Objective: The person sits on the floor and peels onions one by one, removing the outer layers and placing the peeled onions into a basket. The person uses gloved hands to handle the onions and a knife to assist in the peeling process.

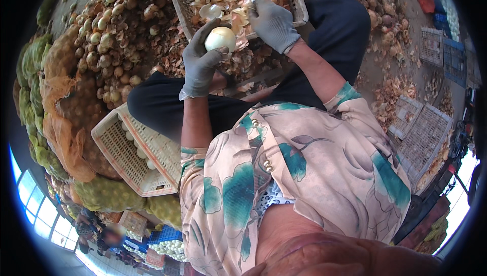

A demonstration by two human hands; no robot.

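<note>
Gloved in grey, my left hand (201,57) holds a peeled, pale onion (220,39) between thumb and fingers. Beyond it lies a plastic crate (178,4) heaped with onion skins (234,0). My right hand (272,21), in the same kind of glove, is over the crate's near right part with its fingers curled. A small pale piece, perhaps skin or a blade, shows at its fingertips; what it is cannot be told. The two hands are apart.
Unpeeled onions (110,40) are piled at the left, beside orange and green mesh sacks (61,105). By my left knee a cream plastic crate (129,177) holds several peeled onions. More onions (384,6) and crates (422,139) lie at the right. People are far off at lower left.
</note>
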